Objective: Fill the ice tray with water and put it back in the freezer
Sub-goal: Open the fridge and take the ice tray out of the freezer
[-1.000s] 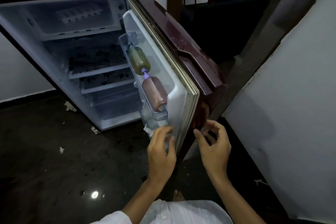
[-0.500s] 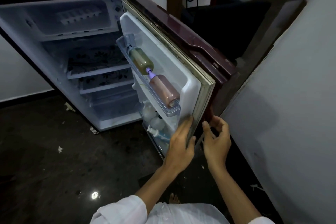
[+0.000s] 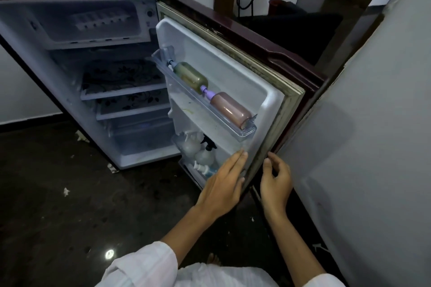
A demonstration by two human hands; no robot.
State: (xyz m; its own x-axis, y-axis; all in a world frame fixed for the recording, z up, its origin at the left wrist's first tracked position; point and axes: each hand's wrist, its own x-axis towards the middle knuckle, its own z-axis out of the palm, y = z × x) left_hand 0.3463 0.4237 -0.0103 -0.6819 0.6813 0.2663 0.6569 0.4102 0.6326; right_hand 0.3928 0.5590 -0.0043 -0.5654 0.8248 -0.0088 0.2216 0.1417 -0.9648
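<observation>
In the freezer compartment [image 3: 93, 23], upper left of the frame: ice tray [image 3: 101, 20], lying flat. Across the centre: fridge door [image 3: 224, 58], wide open. Lower centre: left hand [image 3: 224, 184] flat against the door's inner edge, fingers straight and together. Just right of that edge: right hand [image 3: 276, 182], fingers loosely curled, gripping nothing; contact with the door unclear. On the door shelf [image 3: 242, 134]: two bottles [image 3: 231, 109] on their sides.
</observation>
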